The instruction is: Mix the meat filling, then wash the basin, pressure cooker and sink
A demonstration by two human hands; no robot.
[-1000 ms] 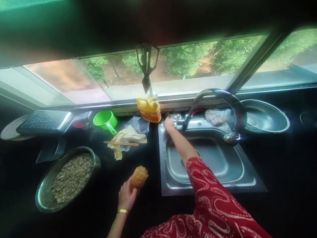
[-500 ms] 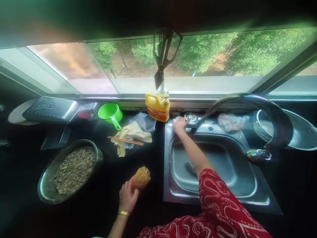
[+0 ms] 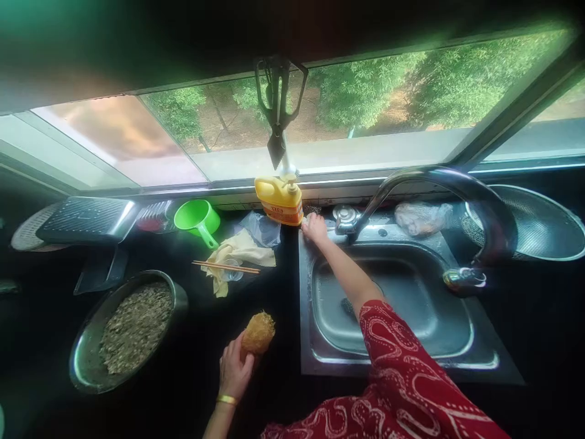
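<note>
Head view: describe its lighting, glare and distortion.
Head view: backlit by the bright window, so the counter sinks into dark; glints on the sink rim and faucet; green haze at the edges; wide-angle bending of the window frame; left hand stays readable.

Wide window point(image 3: 365, 110) over dark counter point(image 3: 539, 329)

Scrub pad point(image 3: 258, 333): golden-brown, fibrous, roughly oval lump, on the dark counter just left of the sink point(image 3: 320, 360), tilted up-right. Left hand point(image 3: 234, 369) grips its lower end. Right hand point(image 3: 314, 228) rests on the sink's back rim.
</note>
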